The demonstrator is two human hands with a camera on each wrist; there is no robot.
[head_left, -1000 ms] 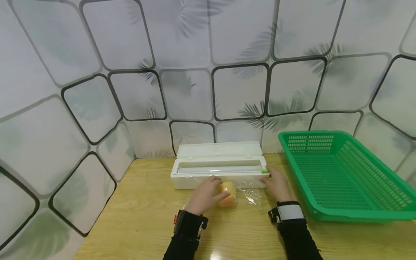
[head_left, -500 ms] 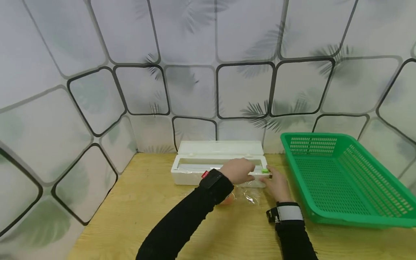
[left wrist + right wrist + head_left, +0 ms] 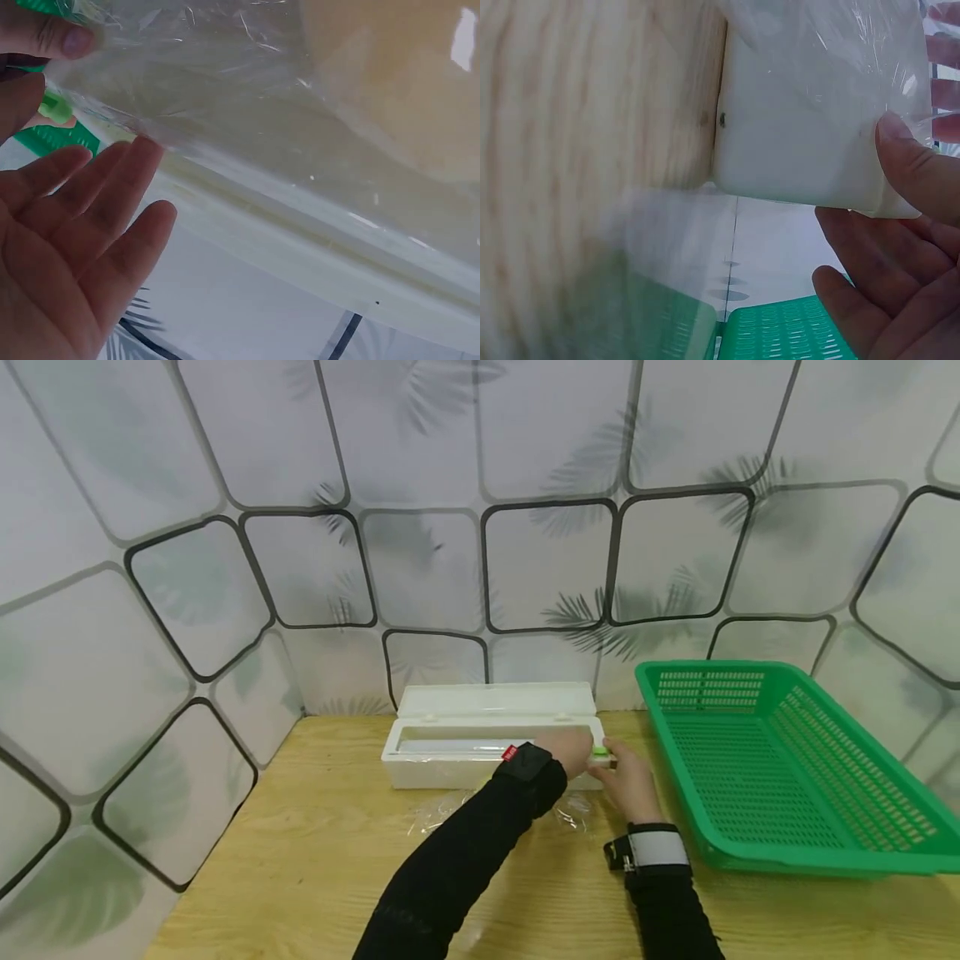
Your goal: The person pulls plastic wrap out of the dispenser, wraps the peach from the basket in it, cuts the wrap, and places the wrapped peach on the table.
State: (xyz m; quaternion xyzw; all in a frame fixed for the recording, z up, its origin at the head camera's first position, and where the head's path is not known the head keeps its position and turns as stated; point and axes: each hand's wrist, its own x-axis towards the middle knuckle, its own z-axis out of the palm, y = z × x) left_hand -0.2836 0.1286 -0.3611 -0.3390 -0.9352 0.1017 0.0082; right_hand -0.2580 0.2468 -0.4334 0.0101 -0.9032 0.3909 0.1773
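Observation:
A white cling film dispenser (image 3: 435, 774) stands on the table with its lid raised, a green slider (image 3: 600, 751) at its right end. Clear film (image 3: 431, 816) hangs over its front onto the table. My right hand (image 3: 632, 783) holds the dispenser's right end, thumb on the front face and fingers around the end. My left hand (image 3: 567, 750) reaches across to the slider; in the left wrist view its extended fingers (image 3: 112, 180) lie at the film-covered edge. A round yellowish fruit (image 3: 397, 75) lies under the film in that view, hidden behind my left arm in the head view.
A green plastic basket (image 3: 678, 785) stands close to the right of my right hand. Patterned sheeting (image 3: 435, 577) rises behind the dispenser and along the left side. The wooden table (image 3: 315, 868) extends in front of both arms.
My left hand has moved from beside the fruit up and right to the dispenser's slider end, its forearm now covering the fruit. My right hand has stayed on the right end.

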